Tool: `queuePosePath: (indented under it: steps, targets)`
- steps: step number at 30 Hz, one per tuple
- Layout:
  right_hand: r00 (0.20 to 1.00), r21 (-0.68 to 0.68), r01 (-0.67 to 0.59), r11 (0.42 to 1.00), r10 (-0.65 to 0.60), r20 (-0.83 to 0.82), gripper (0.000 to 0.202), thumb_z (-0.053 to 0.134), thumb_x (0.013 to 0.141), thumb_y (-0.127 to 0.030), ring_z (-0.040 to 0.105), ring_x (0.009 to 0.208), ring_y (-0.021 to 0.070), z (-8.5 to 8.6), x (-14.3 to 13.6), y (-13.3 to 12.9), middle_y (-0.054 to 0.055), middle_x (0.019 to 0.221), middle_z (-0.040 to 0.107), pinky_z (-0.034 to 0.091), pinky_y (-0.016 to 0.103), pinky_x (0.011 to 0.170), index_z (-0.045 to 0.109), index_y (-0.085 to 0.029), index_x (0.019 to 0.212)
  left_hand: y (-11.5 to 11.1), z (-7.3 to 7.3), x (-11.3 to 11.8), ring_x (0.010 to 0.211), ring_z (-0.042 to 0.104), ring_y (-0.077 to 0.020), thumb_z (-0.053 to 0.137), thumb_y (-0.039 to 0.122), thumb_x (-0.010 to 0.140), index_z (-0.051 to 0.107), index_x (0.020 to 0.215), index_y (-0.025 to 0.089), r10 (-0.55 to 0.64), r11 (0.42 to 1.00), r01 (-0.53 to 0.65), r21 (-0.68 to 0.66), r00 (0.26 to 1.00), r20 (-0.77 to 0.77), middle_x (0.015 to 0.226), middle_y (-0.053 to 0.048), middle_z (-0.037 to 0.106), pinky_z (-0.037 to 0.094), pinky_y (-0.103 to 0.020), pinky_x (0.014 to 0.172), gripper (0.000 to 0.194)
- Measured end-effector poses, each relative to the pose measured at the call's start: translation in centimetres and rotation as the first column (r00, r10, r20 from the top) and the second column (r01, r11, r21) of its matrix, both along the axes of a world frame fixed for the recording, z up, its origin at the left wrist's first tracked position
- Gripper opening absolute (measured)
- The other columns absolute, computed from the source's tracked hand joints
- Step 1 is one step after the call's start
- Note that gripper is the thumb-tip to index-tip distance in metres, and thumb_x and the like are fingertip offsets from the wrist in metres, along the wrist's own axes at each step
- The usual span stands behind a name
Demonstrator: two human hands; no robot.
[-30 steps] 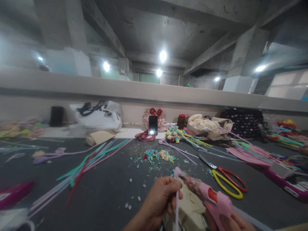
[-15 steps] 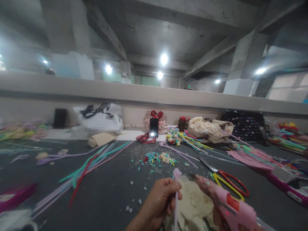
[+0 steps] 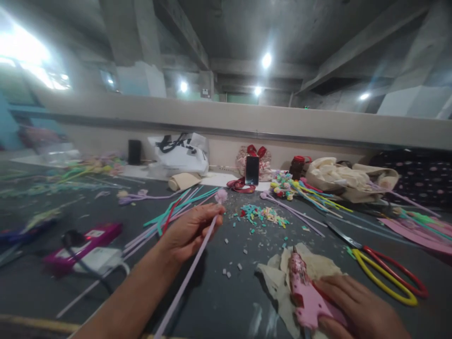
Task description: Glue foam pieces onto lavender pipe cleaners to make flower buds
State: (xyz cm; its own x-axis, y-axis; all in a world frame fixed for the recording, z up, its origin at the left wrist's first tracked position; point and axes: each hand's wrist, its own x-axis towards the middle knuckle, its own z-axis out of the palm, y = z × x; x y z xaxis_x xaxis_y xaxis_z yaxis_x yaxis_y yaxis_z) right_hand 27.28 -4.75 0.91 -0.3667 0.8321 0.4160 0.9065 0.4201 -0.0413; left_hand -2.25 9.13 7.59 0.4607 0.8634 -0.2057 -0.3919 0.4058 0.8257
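My left hand (image 3: 192, 230) pinches a lilac pipe cleaner stem (image 3: 193, 270) just under its fluffy flower-like head (image 3: 221, 196). The stem slants down toward the front edge of the table. At the lower right, my right hand (image 3: 356, 306) is around the handle of a pink hot glue gun (image 3: 306, 294), fingers over it and thumb beneath. The gun lies with its nozzle pointing away on a crumpled beige cloth (image 3: 325, 259). Scissors (image 3: 374, 268) with one red and one yellow handle lie right of the cloth.
Cut bits of pipe cleaner (image 3: 261, 214) lie scattered mid-table. Long pipe cleaners (image 3: 173, 212) are at left, behind a magenta power strip (image 3: 88, 242) with a cable. A phone (image 3: 252, 170) stands at the back between a white bag (image 3: 183, 155) and a brown jar (image 3: 299, 165).
My left hand has moved left and away from me with the lilac stem. The glue gun has been lowered onto the cloth. The view has turned left.
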Motion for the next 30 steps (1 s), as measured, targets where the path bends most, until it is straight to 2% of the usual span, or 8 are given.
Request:
queuePosePath:
  steps: [3, 6, 9, 13, 16, 22, 27, 30]
  targets:
    - [0.997, -0.007, 0.017, 1.000, -0.016, 0.077, 0.029, 0.058, 0.069, -0.038, 0.064, 0.075, 0.0227, -0.2, 0.2, 0.7, 0.006, 0.088, 0.068, 0.053, 0.028, 0.062, 0.064, -0.025, 0.094, 0.2, -1.2, 0.1, 0.028, 0.042, -0.0008, 0.051, 0.013, 0.073, 0.056, 0.066, 0.011, 0.009, 1.000, -0.009, -0.014, 1.000, 0.030, 0.044, 0.003, 0.055, 0.028, -0.006, 0.024, 0.009]
    - [0.997, 0.109, -0.063, 0.992, 0.058, 0.050, 0.030, 0.058, 0.068, -0.037, 0.063, 0.077, 0.0242, -0.1, 0.6, 0.9, 0.007, 0.090, 0.067, 0.050, 0.030, 0.061, 0.063, -0.027, 0.096, 0.4, -2.1, 0.5, 0.029, 0.043, -0.0007, 0.052, 0.014, 0.073, 0.055, 0.066, 0.011, -0.004, 1.000, 0.005, -0.028, 0.999, 0.053, 0.045, 0.003, 0.054, 0.026, -0.006, 0.025, 0.008]
    - [0.997, 0.160, -0.077, 0.984, 0.081, -0.013, 0.025, 0.054, 0.072, -0.030, 0.060, 0.084, 0.0243, 1.2, -0.4, 1.4, 0.007, 0.092, 0.066, 0.046, 0.031, 0.067, 0.062, -0.026, 0.096, 0.8, -2.7, 0.4, 0.029, 0.041, -0.0001, 0.054, 0.017, 0.071, 0.056, 0.067, 0.011, -0.013, 1.000, 0.014, -0.022, 0.998, 0.055, 0.046, 0.004, 0.054, 0.023, -0.007, 0.024, 0.007]
    - [0.986, -0.005, -0.163, 0.987, 0.163, 0.031, 0.017, 0.050, 0.079, -0.022, 0.059, 0.072, 0.0166, 3.9, -4.8, 3.9, 0.005, 0.082, 0.065, 0.044, 0.025, 0.063, 0.062, -0.023, 0.090, 1.1, -3.3, 0.0, 0.030, 0.040, 0.0004, 0.058, 0.020, 0.069, 0.057, 0.069, 0.012, 0.018, 1.000, -0.018, 0.023, 0.999, 0.030, 0.048, 0.005, 0.054, 0.022, -0.007, 0.026, 0.009]
    - [0.977, -0.175, -0.170, 0.970, 0.189, 0.102, 0.022, 0.041, 0.083, -0.018, 0.058, 0.071, 0.0154, 4.8, -8.9, 6.9, 0.004, 0.076, 0.063, 0.042, 0.024, 0.064, 0.063, -0.020, 0.087, 1.3, -3.7, -0.3, 0.029, 0.039, 0.0009, 0.060, 0.023, 0.067, 0.056, 0.069, 0.012, 0.047, 0.996, -0.047, 0.073, 0.999, 0.003, 0.048, 0.005, 0.055, 0.019, -0.007, 0.025, 0.011]
    - [0.964, -0.218, -0.068, 0.973, 0.121, 0.238, 0.018, 0.047, 0.078, -0.017, 0.061, 0.070, 0.0167, 3.6, -14.3, 12.2, 0.006, 0.076, 0.065, 0.040, 0.022, 0.058, 0.065, -0.019, 0.079, 1.6, -4.2, -0.4, 0.028, 0.036, 0.0012, 0.060, 0.030, 0.065, 0.056, 0.067, 0.014, 0.105, 0.983, -0.101, 0.155, 0.994, -0.017, 0.048, 0.006, 0.054, 0.018, -0.009, 0.027, 0.017]
    - [0.952, -0.251, -0.006, 0.968, 0.082, 0.295, 0.015, 0.049, 0.078, -0.021, 0.061, 0.067, 0.0173, 1.8, -15.9, 14.0, 0.007, 0.077, 0.065, 0.040, 0.023, 0.055, 0.063, -0.016, 0.078, 1.3, -4.2, -0.1, 0.027, 0.032, 0.0008, 0.061, 0.032, 0.064, 0.054, 0.056, 0.013, 0.079, 0.980, -0.073, 0.188, 0.996, -0.029, 0.040, 0.007, 0.047, 0.016, -0.011, 0.027, 0.021]
    - [0.946, -0.285, 0.021, 0.958, 0.073, 0.314, 0.015, 0.048, 0.082, -0.023, 0.060, 0.064, 0.0146, 0.8, -16.1, 14.4, 0.004, 0.077, 0.064, 0.044, 0.026, 0.055, 0.060, -0.014, 0.085, 1.0, -4.2, 0.1, 0.028, 0.032, 0.0002, 0.060, 0.032, 0.064, 0.054, 0.056, 0.013, 0.064, 0.978, -0.058, 0.200, 0.998, -0.025, 0.040, 0.006, 0.046, 0.017, -0.012, 0.028, 0.022]
